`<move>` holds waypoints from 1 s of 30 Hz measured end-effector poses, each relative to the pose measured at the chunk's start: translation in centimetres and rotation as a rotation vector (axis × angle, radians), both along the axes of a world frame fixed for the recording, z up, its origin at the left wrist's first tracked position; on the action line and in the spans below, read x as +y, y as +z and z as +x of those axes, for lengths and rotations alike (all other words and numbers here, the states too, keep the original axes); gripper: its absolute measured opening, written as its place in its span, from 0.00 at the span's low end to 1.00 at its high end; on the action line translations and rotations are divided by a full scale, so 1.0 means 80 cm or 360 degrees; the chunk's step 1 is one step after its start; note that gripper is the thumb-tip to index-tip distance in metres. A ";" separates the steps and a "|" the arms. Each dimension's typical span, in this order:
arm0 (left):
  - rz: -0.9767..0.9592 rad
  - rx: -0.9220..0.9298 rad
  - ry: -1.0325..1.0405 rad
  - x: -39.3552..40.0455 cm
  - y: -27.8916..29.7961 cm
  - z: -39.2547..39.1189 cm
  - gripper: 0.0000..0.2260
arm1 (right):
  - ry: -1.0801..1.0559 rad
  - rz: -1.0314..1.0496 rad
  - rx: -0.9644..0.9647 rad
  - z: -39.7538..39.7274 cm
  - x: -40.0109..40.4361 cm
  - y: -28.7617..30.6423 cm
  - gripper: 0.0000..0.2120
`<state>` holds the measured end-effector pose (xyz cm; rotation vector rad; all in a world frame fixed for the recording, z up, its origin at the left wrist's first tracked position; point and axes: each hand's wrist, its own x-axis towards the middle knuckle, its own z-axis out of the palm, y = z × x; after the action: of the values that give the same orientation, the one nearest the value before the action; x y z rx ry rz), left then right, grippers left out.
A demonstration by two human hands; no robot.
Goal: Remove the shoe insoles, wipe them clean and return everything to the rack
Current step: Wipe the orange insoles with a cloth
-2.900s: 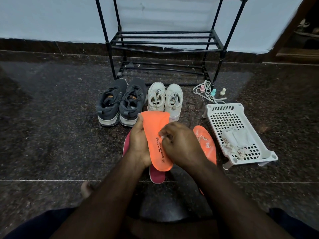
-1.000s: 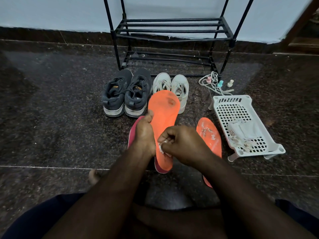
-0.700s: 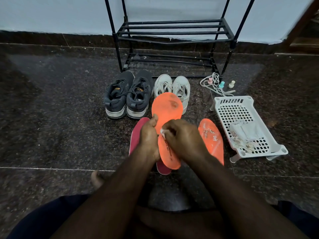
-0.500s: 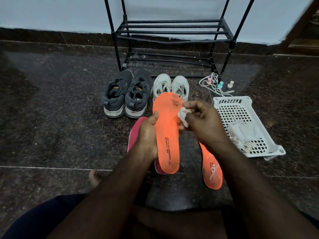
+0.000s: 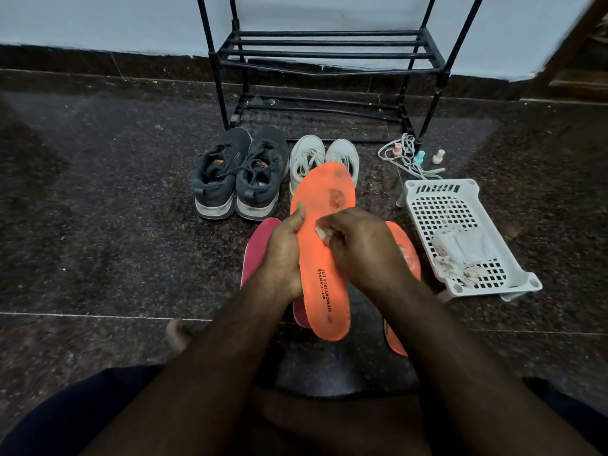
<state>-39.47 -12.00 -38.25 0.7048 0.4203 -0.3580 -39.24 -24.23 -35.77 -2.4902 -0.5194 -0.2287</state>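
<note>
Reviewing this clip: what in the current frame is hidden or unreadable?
- Second orange insole, head view: mostly behind the right hand and forearm.
- Pink insole: partly behind the left hand.
- Wipe: mostly inside the right fingers.
- Basket contents: too small to identify.
</note>
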 end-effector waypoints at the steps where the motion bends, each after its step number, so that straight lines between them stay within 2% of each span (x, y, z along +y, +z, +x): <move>1: 0.0019 -0.0002 -0.0008 -0.002 -0.002 0.000 0.25 | -0.0018 -0.0046 0.0042 -0.001 0.002 -0.001 0.12; 6: 0.0041 0.0065 0.0138 0.006 -0.006 0.011 0.31 | 0.0047 -0.0244 0.0350 -0.010 0.002 0.002 0.10; 8: 0.0011 0.0071 0.0193 0.011 -0.004 0.013 0.32 | 0.0079 -0.0200 0.0429 -0.017 0.004 0.001 0.09; 15: 0.0065 0.0041 0.0112 0.000 -0.010 0.006 0.26 | -0.0202 0.0085 -0.0106 -0.002 -0.001 -0.014 0.06; 19: -0.0024 -0.0023 -0.0021 0.001 -0.005 0.004 0.23 | -0.0401 0.0303 -0.0197 0.011 -0.018 -0.003 0.08; 25: -0.0172 -0.0128 -0.0080 0.007 0.000 0.003 0.25 | -0.0177 0.0221 -0.0150 0.006 -0.005 -0.012 0.07; 30: -0.0128 -0.0007 -0.0087 0.002 -0.007 0.002 0.29 | 0.0152 0.0080 -0.0165 -0.006 0.020 -0.028 0.08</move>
<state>-39.28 -11.81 -38.82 0.6397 0.3810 -0.4223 -39.69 -22.59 -38.04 -2.4070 -0.6657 -0.3307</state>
